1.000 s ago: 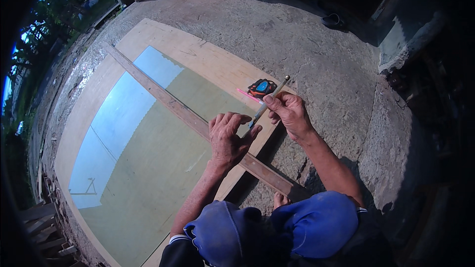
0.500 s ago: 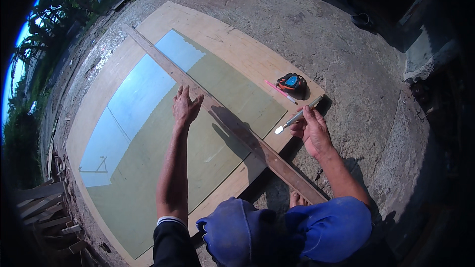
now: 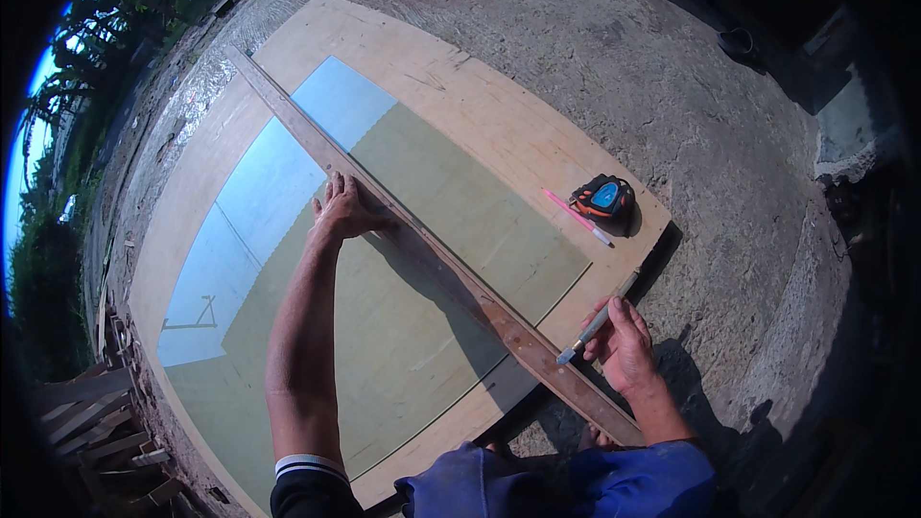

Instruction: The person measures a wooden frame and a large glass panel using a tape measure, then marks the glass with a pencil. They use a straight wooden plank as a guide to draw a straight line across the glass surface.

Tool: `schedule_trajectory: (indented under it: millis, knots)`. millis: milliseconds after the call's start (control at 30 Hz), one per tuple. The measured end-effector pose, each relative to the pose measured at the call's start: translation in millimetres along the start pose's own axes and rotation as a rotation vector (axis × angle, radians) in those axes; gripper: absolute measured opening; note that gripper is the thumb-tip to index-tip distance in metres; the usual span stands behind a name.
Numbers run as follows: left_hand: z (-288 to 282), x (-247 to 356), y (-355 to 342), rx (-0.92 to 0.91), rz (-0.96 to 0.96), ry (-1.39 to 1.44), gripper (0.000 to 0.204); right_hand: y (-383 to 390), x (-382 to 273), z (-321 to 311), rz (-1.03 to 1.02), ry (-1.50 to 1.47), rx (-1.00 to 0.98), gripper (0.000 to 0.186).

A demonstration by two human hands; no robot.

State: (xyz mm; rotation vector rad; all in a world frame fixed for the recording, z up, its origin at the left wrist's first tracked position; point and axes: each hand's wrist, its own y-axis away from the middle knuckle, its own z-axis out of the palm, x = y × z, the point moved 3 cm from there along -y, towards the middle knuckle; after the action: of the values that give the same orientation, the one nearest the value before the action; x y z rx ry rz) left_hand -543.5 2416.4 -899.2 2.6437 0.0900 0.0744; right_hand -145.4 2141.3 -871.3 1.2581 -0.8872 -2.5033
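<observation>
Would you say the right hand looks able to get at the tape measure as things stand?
Probably yes, though the right hand already holds a pen-shaped tool; the tape measure sits nearby on the wooden board, with nothing visible covering it.

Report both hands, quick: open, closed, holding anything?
Left hand: open, laid on the long wooden strip.
Right hand: closed, holding the pen-shaped tool.

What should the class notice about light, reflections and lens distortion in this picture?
Head view: strong sunlight, a dark shadow beside the wooden strip; head view: pale-blue glare across part of the glossy sheet; head view: the board's edges bow outward, and the picture's corners fall to black.
</observation>
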Motion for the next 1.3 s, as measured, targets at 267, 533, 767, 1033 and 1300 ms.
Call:
schedule_trajectory:
  millis: [267, 533, 767, 1033, 1300]
  knots:
    - [-4, 5, -11, -0.026, 0.062, 0.003, 0.147, -30, -13, 14, 0.002, -0.052, -0.021, 0.031]
    - [-25, 23, -6, -0.097, 0.04, -0.035, 0.108, -65, 1, 27, 0.004, -0.021, -0.01, 0.024]
    - [-24, 20, -12, -0.198, 0.081, 0.047, 0.08, -72, 3, 51, -0.013, 0.135, -0.113, 0.018]
    - [-8, 12, -17, -0.208, 0.179, 0.066, 0.079, -61, -6, 43, -0.181, 0.129, -0.024, 0.017]
    - [-3, 9, -15, 0.005, 0.164, 0.124, 0.139, -3, 19, 17, -0.704, 1.508, 0.003, 0.016]
